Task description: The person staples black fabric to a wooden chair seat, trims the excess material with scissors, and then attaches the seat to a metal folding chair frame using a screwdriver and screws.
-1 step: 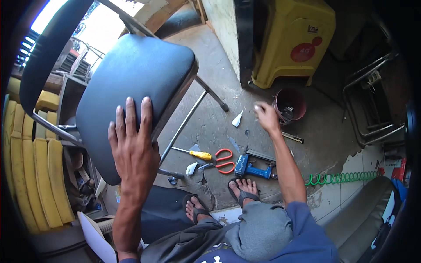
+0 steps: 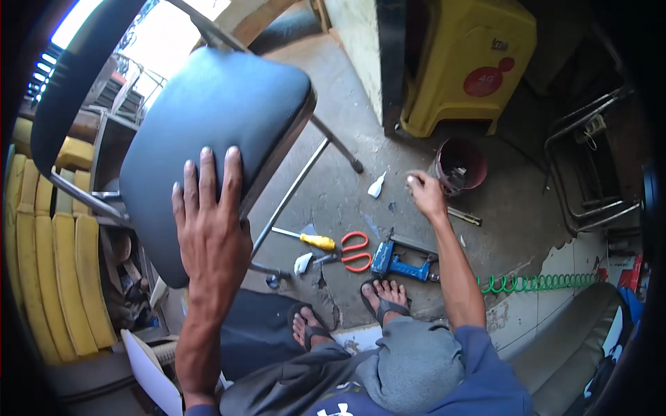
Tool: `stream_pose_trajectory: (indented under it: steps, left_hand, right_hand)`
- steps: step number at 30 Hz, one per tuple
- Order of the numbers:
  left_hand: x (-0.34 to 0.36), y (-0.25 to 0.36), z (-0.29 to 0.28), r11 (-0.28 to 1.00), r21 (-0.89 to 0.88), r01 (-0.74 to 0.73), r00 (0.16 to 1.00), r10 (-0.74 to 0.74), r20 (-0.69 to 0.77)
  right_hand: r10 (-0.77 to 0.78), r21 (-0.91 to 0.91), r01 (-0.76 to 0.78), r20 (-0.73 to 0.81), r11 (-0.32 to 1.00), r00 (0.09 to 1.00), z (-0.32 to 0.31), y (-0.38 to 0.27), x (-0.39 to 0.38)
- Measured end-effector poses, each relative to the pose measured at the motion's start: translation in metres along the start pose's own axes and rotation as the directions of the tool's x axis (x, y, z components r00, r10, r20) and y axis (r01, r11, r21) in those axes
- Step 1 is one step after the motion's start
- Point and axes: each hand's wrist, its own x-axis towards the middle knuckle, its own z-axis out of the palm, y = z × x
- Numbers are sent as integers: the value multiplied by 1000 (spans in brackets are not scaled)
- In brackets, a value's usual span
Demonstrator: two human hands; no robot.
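Note:
My left hand lies flat on the black padded seat of a metal-framed folding chair, its fingers stretched out and slightly apart. My right hand is over the floor, beside a dark red bucket with metal bits inside. Its fingers are curled closed, and whatever they may hold is hidden. To the left of that hand lies a small white squeeze bottle. Nearer my feet are a yellow-handled screwdriver, red-handled scissors and a blue air staple gun.
A coiled green air hose runs right from the staple gun. Yellow stacked stools stand at the back, with a metal chair frame at the far right. Yellow foam strips are stacked at left. A long cutter lies near the bucket.
My right hand has moved slightly toward me and a little to the right. My left hand stays flat on the seat. The whole view has shifted a little.

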Motion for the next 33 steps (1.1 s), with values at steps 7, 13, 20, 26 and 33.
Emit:
stream_pose_trajectory:
  steps: [7,13,20,26,33]
  left_hand:
    - [7,-25,-16,998,-60,-25,1000,24,-16]
    - [27,-62,-25,994,-104,13,1000,-15,-18]
    - [56,-117,-23,969,-217,122,993,-120,22]
    - [71,-153,-9,986,-160,54,999,-54,3]
    - [88,-138,-34,992,-123,-1,1000,4,22]
  right_hand:
    - [-436,-409,537,319,738,842,32,83,-151]
    - [-401,-466,497,295,732,867,13,129,-171]
    - [-309,-413,353,172,840,936,-73,182,-208]
    - [-203,-609,131,-50,782,978,-146,210,-237]
    - [-382,-300,465,296,833,875,-30,112,-171]
